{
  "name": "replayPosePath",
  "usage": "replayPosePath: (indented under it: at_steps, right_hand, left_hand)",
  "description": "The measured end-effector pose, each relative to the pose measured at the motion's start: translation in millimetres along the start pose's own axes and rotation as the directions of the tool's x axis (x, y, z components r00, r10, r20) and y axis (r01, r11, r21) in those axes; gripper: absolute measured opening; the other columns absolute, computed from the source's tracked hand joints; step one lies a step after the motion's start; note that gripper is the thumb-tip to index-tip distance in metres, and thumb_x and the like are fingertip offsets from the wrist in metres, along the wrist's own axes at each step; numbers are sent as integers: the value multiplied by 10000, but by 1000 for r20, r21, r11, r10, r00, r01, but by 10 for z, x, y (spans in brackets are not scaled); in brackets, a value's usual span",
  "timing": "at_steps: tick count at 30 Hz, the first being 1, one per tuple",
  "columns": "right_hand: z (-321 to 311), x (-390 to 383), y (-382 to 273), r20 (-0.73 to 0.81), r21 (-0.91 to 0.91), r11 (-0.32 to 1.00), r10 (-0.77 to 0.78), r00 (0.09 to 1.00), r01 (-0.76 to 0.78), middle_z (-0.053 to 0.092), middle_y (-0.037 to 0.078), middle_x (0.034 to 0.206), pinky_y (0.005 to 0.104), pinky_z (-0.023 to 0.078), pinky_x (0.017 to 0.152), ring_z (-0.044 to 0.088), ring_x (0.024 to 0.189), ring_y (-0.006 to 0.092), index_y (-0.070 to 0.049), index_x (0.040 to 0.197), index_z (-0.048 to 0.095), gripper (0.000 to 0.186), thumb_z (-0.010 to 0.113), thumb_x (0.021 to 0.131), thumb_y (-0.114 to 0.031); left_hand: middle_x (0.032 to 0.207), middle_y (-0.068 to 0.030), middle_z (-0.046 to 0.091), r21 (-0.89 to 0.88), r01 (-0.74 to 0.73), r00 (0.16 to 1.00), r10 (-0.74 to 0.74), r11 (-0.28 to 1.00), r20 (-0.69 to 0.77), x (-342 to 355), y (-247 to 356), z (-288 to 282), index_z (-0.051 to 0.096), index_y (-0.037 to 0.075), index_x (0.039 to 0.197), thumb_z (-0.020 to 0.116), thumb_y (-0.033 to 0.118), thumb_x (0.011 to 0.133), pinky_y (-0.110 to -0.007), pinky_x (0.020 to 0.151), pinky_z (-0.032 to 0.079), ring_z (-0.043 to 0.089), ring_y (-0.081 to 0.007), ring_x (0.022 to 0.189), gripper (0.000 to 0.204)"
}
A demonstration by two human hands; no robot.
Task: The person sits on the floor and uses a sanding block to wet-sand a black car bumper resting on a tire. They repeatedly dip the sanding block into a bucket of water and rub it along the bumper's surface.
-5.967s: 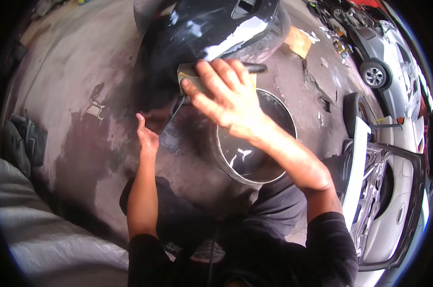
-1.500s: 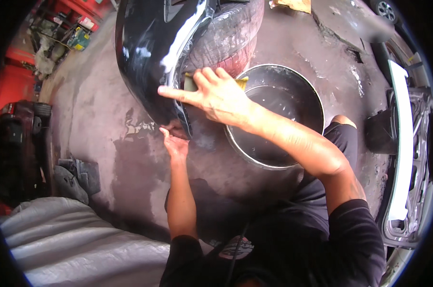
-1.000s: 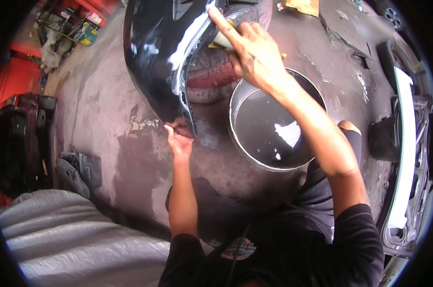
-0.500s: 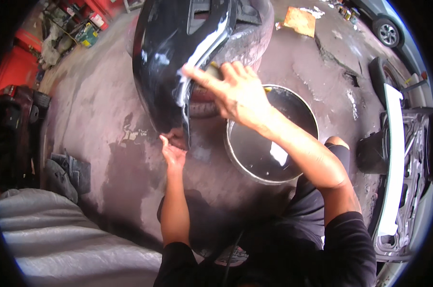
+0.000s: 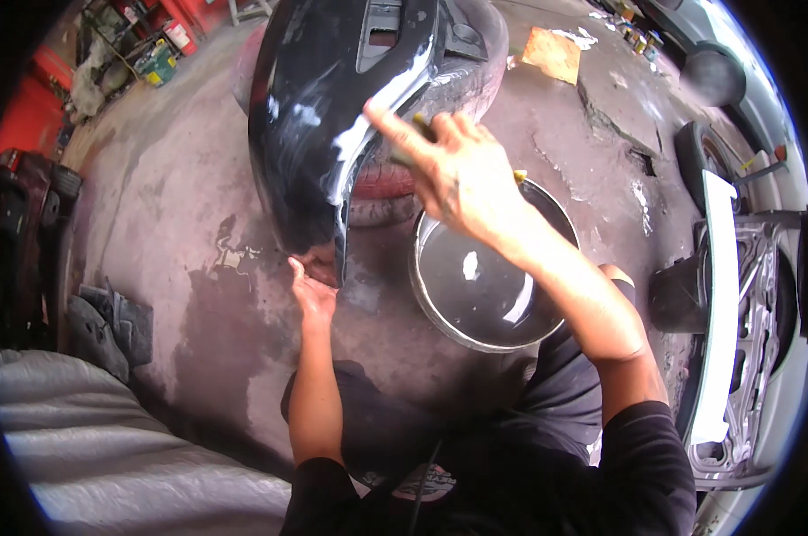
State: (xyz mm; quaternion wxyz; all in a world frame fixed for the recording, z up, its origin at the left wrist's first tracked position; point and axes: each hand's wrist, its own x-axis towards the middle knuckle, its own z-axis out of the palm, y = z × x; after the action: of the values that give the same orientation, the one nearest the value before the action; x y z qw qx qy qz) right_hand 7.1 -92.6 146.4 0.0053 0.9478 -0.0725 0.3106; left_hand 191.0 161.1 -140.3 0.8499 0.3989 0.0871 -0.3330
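Note:
A black car bumper [image 5: 301, 170] has white filler [image 5: 361, 138] smeared along its right edge and paler scuffs on its face. My left hand [image 5: 314, 290] supports its lower tip, fingers behind the edge and thumb out to the left. My right hand [image 5: 462, 170] is at the filled edge, with the index finger stretched along the white strip. Between its thumb and other fingers is a small olive-coloured pad [image 5: 414, 132], mostly hidden by the hand. Beneath my right forearm stands a round tub [image 5: 439, 326] of dark water.
Stacked tyres [image 5: 489, 89] hold up the bumper. To the right are a black bucket [image 5: 676, 295], a long white strip [image 5: 716, 313] and a car door frame [image 5: 761, 330]. A silver cover [image 5: 109, 447] lies at lower left. An orange board [image 5: 551, 55] rests on the floor beyond.
My right hand has moved a little up and to the right along the filled edge. My left hand stays at the bumper's lower tip. The whole view has shifted slightly.

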Motion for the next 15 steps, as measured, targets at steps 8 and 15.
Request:
replayPosePath:
  at_steps: [8, 15]
  right_hand:
    - [-645, 77, 411, -120, 179, 959, -199, 973, 219, 681, 150, 1206, 480, 562, 915, 661, 1086, 358, -89, 1366, 653, 586, 830, 808, -86]
    - [-568, 529, 788, -161, 21, 939, -336, 928, 343, 686, 177, 1366, 490, 526, 1004, 646, 1209, 386, -107, 1261, 739, 463, 821, 809, -50]
  left_hand:
    - [1513, -54, 598, -18, -14, 999, 15, 1000, 30, 35, -19, -57, 560, 198, 1439, 588, 767, 982, -577, 1139, 453, 559, -294, 1408, 730]
    - [1612, -91, 517, 13, 27, 999, -26, 1000, -46, 141, -117, -36, 410, 196, 1614, 583, 851, 924, -614, 1208, 361, 477, -324, 1496, 967]
